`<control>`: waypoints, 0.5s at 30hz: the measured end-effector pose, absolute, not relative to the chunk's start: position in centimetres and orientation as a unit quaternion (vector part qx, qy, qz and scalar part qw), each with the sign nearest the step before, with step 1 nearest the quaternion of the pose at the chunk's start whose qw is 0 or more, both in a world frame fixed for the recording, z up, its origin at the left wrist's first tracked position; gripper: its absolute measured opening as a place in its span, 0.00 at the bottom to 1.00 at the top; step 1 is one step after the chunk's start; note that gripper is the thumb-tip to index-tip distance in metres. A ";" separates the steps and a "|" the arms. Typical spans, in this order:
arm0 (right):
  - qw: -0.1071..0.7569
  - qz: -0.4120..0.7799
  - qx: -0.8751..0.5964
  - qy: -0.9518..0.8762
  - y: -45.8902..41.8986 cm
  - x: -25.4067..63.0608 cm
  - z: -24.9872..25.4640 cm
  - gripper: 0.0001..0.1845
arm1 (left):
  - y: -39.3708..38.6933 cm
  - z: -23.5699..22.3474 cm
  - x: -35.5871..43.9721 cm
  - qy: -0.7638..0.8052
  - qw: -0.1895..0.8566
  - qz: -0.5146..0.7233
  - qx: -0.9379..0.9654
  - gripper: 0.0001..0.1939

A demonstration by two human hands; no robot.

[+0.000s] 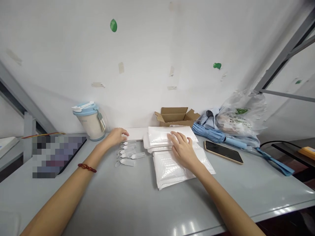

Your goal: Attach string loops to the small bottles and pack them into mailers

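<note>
My right hand (pixel 181 147) lies flat, fingers spread, on a stack of white padded mailer bags (pixel 169 165) in the middle of the grey table (pixel 128 200). More white bags (pixel 161 135) are piled behind it. My left hand (pixel 116 135), a red bead bracelet on its wrist, reaches over a row of several small clear packets with white tags (pixel 129 154); its fingers curl loosely down beside a flat white box (pixel 136 132). I cannot see anything gripped in it.
A pale blue and cream tumbler (pixel 90 120) stands back left beside a dark tablet (pixel 59 154). An open cardboard box (pixel 176 116) sits against the wall. A black phone (pixel 222 151), a folded blue umbrella (pixel 233 142) and a plastic bag (pixel 242 114) lie at right.
</note>
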State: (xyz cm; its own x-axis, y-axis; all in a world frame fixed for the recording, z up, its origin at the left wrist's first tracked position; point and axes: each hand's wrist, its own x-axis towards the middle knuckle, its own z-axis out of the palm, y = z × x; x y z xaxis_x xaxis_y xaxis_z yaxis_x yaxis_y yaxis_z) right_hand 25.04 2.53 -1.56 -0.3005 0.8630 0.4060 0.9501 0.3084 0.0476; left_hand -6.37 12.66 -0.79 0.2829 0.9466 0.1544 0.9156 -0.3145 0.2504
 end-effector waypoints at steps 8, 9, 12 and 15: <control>0.143 -0.132 -0.575 -0.795 2.6 25.1 -1.3 0.27 | 12.9 -1.6 -7.0 0.548 0.020 0.097 0.830 0.12; 0.144 -0.132 -0.574 -0.795 2.6 25.1 -1.3 0.27 | 12.9 -1.6 -7.0 0.541 0.016 0.094 0.835 0.12; 0.140 -0.133 -0.572 -0.797 2.5 25.1 -1.3 0.28 | 12.4 -1.4 -6.9 0.542 -0.009 0.085 0.836 0.14; 0.136 -0.133 -0.572 -0.798 2.4 25.0 -1.3 0.28 | 11.7 -1.4 -6.7 0.566 -0.036 0.072 0.821 0.15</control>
State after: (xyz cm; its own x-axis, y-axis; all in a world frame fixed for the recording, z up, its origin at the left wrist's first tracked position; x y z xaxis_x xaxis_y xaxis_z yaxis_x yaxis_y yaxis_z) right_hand 25.00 2.44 -1.28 -0.3076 0.8770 0.3692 0.9493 0.3091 0.0568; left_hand -6.66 11.74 -1.40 0.3494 0.9233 0.1597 0.9338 -0.3572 0.0223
